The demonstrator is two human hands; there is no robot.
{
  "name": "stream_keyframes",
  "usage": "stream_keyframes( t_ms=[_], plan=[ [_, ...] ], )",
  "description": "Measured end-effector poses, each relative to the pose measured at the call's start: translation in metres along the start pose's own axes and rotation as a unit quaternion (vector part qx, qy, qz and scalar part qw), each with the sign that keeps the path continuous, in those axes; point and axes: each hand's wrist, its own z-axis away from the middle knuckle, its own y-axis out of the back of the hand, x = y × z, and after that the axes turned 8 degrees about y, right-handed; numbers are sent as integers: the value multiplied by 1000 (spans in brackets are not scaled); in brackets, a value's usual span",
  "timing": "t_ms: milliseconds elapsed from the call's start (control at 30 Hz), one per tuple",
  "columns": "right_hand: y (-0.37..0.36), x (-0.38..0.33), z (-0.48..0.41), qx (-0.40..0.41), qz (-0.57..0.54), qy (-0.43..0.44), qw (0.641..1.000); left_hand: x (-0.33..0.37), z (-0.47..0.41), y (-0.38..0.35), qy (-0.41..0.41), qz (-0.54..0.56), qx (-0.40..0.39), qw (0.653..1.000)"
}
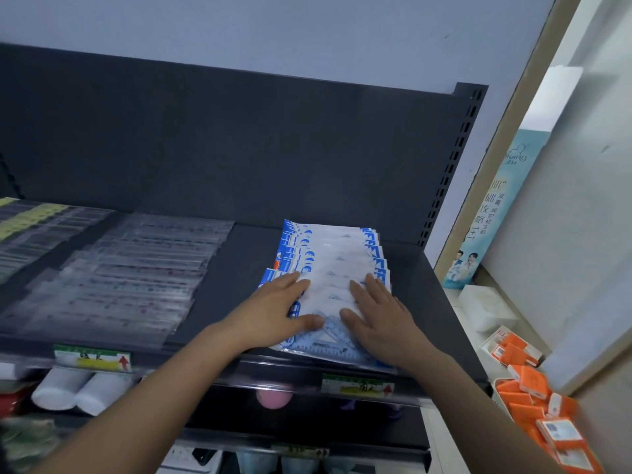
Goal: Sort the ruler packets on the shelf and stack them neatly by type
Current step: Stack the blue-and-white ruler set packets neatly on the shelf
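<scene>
Blue ruler packets [333, 265] lie under left hand [273, 311], right hand [383, 316].

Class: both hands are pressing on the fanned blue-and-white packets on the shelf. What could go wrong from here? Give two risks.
1. The nearest set-square packet lies right at the front edge of the shelf; a push from the left hand or right hand could tip it off.
2. The blue-and-white packets overlap in a fan, so squaring them may make them slide apart instead of stacking.
</scene>
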Motion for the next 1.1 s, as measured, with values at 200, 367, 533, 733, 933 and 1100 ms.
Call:
stream_keyframes(
  t_ms=[200, 367, 533, 733, 933, 1100],
  plan=[
    [4, -4, 1, -32, -11, 4, 999, 1, 9, 0, 3, -102, -68, 992],
    [19, 3, -17, 17, -31, -16, 999, 11, -15, 13, 15, -67, 23, 997],
    [28, 14, -45, 17, -25, -44, 999, 26, -48, 26, 5, -117, 44, 992],
    [24, 22, -75, 35, -16, -38, 999, 33, -87, 22, 33, -118, -7, 992],
    [22, 32, -97, 40, 3, -41, 998, 29, -96, 19, 24, -137, -58, 989],
    [17, 36, -95, 74, 24, -49, 996, 25, -96, 23, 8, -119, 7, 993]
  ],
)
